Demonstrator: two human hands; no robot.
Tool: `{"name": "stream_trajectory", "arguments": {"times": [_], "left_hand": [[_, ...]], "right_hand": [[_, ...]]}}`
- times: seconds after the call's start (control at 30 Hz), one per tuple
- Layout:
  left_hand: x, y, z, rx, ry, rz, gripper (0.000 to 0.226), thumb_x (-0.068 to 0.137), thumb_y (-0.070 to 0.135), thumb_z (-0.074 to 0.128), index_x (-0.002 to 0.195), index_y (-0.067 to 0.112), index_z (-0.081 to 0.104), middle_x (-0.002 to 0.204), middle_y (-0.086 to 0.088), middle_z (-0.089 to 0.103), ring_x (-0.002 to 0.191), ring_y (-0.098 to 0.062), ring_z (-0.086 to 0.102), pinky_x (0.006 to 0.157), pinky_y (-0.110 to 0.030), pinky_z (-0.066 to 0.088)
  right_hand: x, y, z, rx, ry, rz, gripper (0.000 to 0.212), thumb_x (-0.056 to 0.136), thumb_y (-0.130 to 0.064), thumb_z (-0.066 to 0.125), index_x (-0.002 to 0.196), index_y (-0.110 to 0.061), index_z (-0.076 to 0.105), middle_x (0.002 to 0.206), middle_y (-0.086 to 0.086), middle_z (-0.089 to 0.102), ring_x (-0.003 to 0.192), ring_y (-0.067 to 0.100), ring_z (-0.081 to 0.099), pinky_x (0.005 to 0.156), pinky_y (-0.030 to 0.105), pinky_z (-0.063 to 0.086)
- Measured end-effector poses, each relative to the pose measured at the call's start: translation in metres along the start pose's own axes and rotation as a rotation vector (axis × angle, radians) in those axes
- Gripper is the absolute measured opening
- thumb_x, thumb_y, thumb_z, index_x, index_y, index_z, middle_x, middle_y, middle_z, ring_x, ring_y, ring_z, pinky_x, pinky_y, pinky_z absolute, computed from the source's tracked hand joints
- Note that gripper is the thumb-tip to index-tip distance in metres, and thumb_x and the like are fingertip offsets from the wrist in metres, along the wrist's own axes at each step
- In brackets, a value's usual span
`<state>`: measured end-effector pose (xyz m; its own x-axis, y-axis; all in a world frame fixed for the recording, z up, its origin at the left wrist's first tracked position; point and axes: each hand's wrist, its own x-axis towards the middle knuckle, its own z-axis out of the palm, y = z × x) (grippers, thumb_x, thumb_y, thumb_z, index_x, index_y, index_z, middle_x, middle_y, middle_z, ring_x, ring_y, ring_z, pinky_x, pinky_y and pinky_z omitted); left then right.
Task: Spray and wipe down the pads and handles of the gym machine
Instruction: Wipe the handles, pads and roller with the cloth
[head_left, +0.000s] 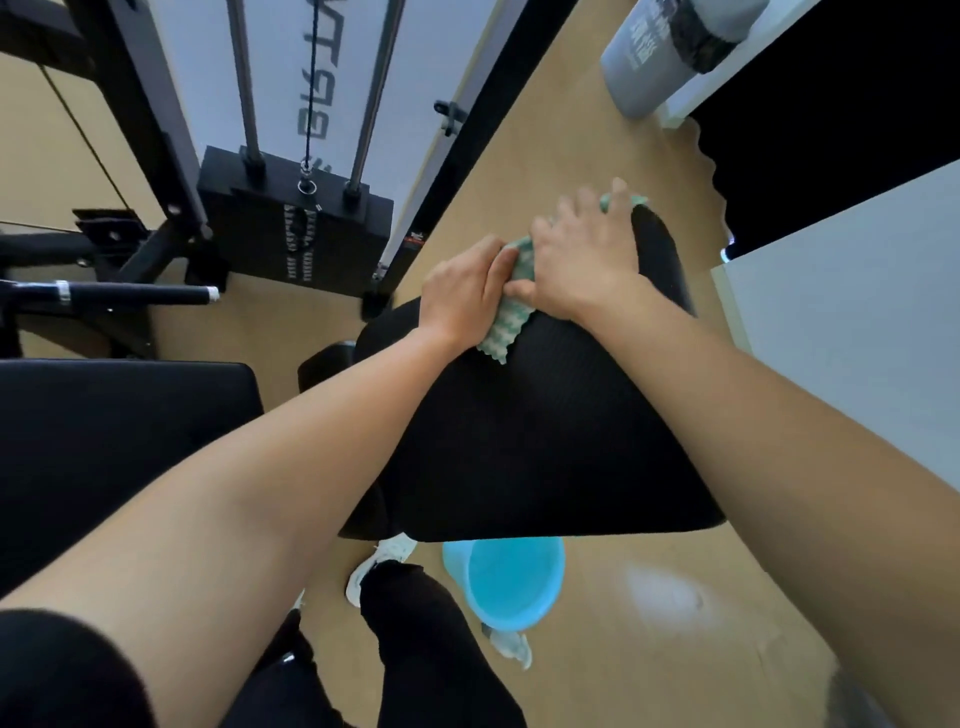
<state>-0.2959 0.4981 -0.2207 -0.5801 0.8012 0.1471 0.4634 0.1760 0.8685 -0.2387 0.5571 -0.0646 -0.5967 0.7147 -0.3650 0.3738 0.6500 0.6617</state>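
Note:
A large black ribbed pad (535, 431) of the gym machine fills the middle of the view. A green-and-white patterned cloth (511, 317) lies on its far end. My left hand (465, 293) grips the near edge of the cloth with curled fingers. My right hand (584, 252) lies flat on the cloth with spread fingers, pressing it onto the pad's far top. A second black pad (119, 441) sits at the left. No spray bottle is in view.
A blue bucket (511, 582) stands on the tan floor below the pad, beside my white shoe (379, 564). The weight stack (296, 228) with guide rods and a black bar handle (130, 296) are at the left. A grey cylinder (660, 57) lies at the top right.

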Motion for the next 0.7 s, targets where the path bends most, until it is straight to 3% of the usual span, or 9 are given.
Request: {"name": "stream_trajectory", "arguments": {"times": [0.17, 0.27, 0.4, 0.5, 0.7], "left_hand": [[-0.026, -0.062, -0.004, 0.021, 0.005, -0.066, 0.048, 0.109, 0.052, 0.025, 0.097, 0.02, 0.059, 0.08, 0.003, 0.065, 0.074, -0.028, 0.063, 0.066, -0.043, 0.048], [-0.039, -0.096, -0.004, 0.014, 0.003, -0.123, 0.048, 0.11, 0.049, 0.027, 0.1, 0.019, 0.063, 0.088, 0.001, 0.068, 0.081, -0.027, 0.064, 0.071, -0.038, 0.042], [-0.061, -0.139, -0.001, -0.038, 0.012, -0.185, 0.05, 0.109, 0.052, 0.025, 0.114, 0.023, 0.065, 0.104, 0.001, 0.07, 0.092, -0.023, 0.065, 0.082, -0.045, 0.052], [-0.074, -0.171, 0.002, -0.036, 0.046, -0.223, 0.05, 0.109, 0.052, 0.026, 0.12, 0.024, 0.065, 0.108, 0.0, 0.071, 0.095, -0.025, 0.066, 0.084, -0.044, 0.051], [-0.097, -0.217, -0.002, 0.17, 0.228, -0.132, 0.029, 0.107, 0.024, 0.045, 0.096, 0.005, 0.064, 0.089, -0.012, 0.062, 0.08, -0.03, 0.058, 0.072, -0.045, 0.049]], "right_hand": [[0.02, -0.056, 0.005, -0.06, -0.08, -0.151, 0.078, 0.09, -0.08, 0.04, 0.136, -0.019, 0.055, 0.137, 0.011, 0.058, 0.133, 0.031, 0.047, 0.115, 0.05, 0.025], [0.036, -0.09, 0.009, -0.051, -0.108, -0.221, 0.073, 0.09, -0.08, 0.043, 0.131, -0.02, 0.059, 0.128, 0.008, 0.064, 0.121, 0.029, 0.056, 0.097, 0.043, 0.034], [0.055, -0.13, 0.02, -0.045, -0.132, -0.315, 0.07, 0.092, -0.078, 0.044, 0.125, -0.02, 0.062, 0.119, 0.004, 0.067, 0.109, 0.026, 0.063, 0.078, 0.038, 0.033], [0.067, -0.16, 0.031, -0.055, -0.141, -0.354, 0.069, 0.093, -0.077, 0.043, 0.124, -0.017, 0.06, 0.116, 0.005, 0.066, 0.103, 0.026, 0.062, 0.076, 0.037, 0.035], [0.083, -0.211, 0.052, -0.081, -0.11, -0.469, 0.063, 0.099, -0.069, 0.041, 0.127, -0.014, 0.056, 0.12, 0.008, 0.066, 0.108, 0.028, 0.063, 0.079, 0.039, 0.037]]}}
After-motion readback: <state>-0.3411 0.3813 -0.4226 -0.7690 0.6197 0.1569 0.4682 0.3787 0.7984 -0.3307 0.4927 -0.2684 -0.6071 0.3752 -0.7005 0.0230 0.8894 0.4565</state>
